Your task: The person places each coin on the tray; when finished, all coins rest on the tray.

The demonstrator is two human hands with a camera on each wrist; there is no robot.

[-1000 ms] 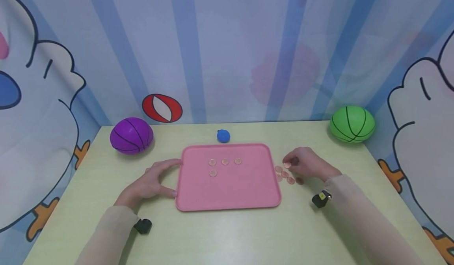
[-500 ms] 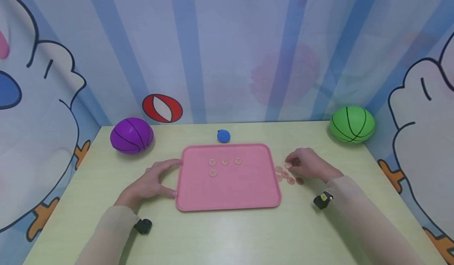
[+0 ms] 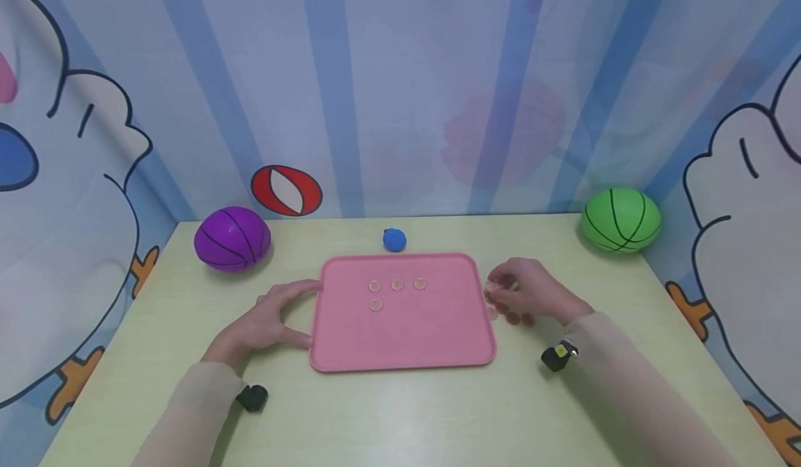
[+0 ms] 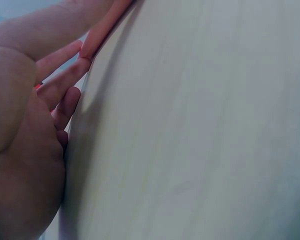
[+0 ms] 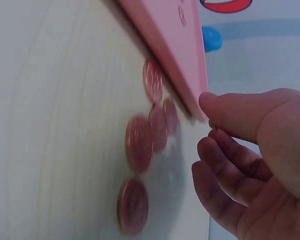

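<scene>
A pink tray (image 3: 432, 335) lies flat, with several small round coins (image 3: 397, 285) on it: a row of 3 and another below the row's left end. My left hand (image 3: 265, 324) rests at the tray's left side, thumb and fingers spread and touching its rim. Just off the tray's right edge, my right hand (image 3: 532, 288) pinches a coin (image 3: 493, 287) between thumb and forefinger. The right wrist view shows only a sliver of it. Under that hand, several copper-coloured coins (image 5: 139, 144) lie close together on the table, partly covered in the head view.
A small blue ball (image 3: 394, 240) sits behind the tray. A purple ball (image 3: 233, 239) stands at the back left of the table (image 3: 400, 418), a green ball (image 3: 621, 219) at the back right. A printed cloth backdrop (image 3: 400, 92) rises along the table's far edge.
My right hand has shifted left with the pinched coin, closer to the tray's right edge, and now covers some loose coins. The left hand and the tray have stayed put.
</scene>
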